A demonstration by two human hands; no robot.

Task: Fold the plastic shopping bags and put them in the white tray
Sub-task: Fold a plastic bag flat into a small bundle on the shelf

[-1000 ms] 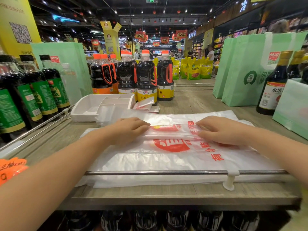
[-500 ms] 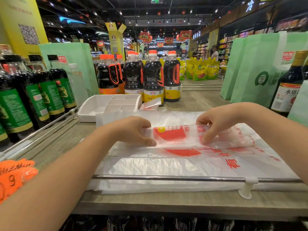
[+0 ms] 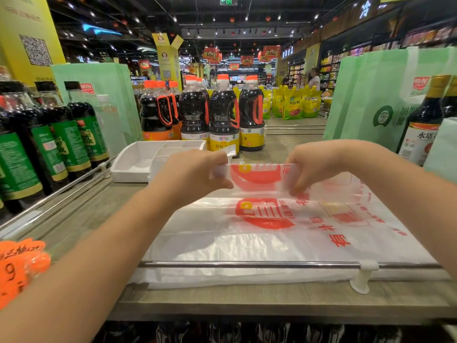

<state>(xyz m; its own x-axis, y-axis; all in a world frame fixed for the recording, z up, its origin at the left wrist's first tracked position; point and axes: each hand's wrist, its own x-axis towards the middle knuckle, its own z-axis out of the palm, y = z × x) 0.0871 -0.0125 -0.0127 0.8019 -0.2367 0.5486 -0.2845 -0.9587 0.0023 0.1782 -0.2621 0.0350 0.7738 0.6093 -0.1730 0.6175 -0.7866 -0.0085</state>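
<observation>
Being folded, 1 plastic shopping bag (image 3: pixel 257 177) is being pinched by left hand (image 3: pixel 190 177) and right hand (image 3: pixel 319 167) above the stack (image 3: pixel 247 248), near the white tray (image 3: pixel 133 167); a crosswise fold is being judged next.

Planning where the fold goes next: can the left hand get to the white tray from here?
Probably yes. The white tray sits just beyond the left hand, open side up, with nothing between them, though that hand is gripping the folded bag.
</observation>
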